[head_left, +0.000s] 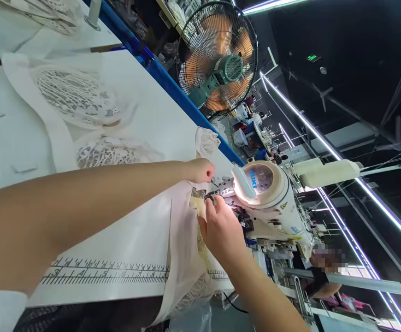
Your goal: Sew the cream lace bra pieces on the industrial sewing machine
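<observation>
The view is turned sideways. My left hand (200, 170) is curled closed beside the needle area of a white sewing machine (283, 207); what its fingers hold, if anything, is hidden. Just below in the picture, my right hand (223, 226) has thumb and fingers apart, at the presser foot (209, 195) and the cloth's edge. White cloth (179, 240) runs from the foot over the table edge, with a pale yellowish strip (201, 235) along it. Lacy cloth (193, 293) hangs at its lower end.
White lace cups (76, 97) lie on the white table (145, 230), which bears a printed ruler (110, 272). A large fan (217, 60) stands beyond the blue table edge (186, 106). Thread cones (328, 173) sit by the machine. Another person (325, 276) is farther off.
</observation>
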